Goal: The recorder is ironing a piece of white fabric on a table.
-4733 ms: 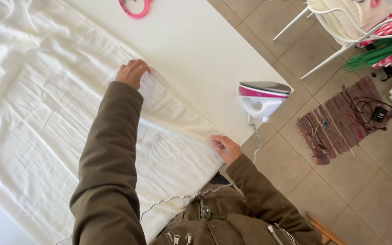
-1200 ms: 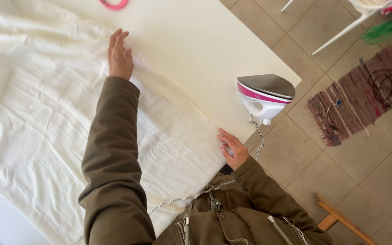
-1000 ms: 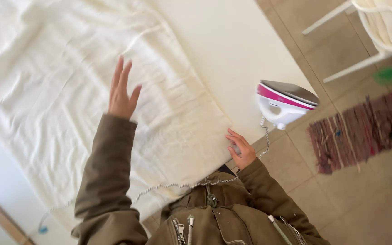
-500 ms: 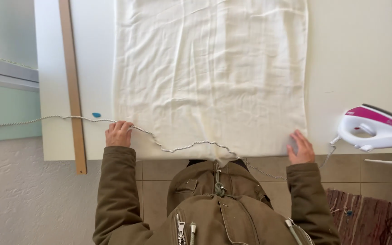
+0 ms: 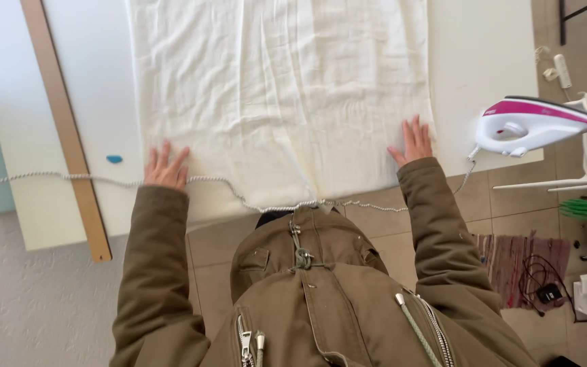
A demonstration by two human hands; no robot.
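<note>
Cloth: a white cloth (image 5: 280, 102) lies flat on the white table (image 5: 484, 61); its far end runs off the top of the view, so its full length cannot be told.
Left hand: the left hand (image 5: 166, 167) lies open, fingers spread, palm down on the cloth's near left corner.
Right hand: the right hand (image 5: 412, 141) is open too, flat on the near right corner, fingers pointing far (both palms are hidden against the fabric).
Cord: a braided cord (image 5: 90, 181) runs along the near edge of the table, passes under the left wrist and dips in front of the jacket; its left end is cut off by the frame.
Iron: a white and pink iron (image 5: 535, 126) stands at the table's right near corner, well right of the right hand; its soleplate faces away and cannot be seen.
Strip: a long wooden strip (image 5: 66, 129) lies on the left part of the table, its far end out of view.
Blue thing: a small blue thing (image 5: 114, 159) lies between strip and cloth, too small to make out.
Jacket: an olive jacket (image 5: 321, 292) hides the table's near middle edge.
Floor at right: a striped rug (image 5: 511, 261) and a dark cable tangle lie there, partly cut off.
</note>
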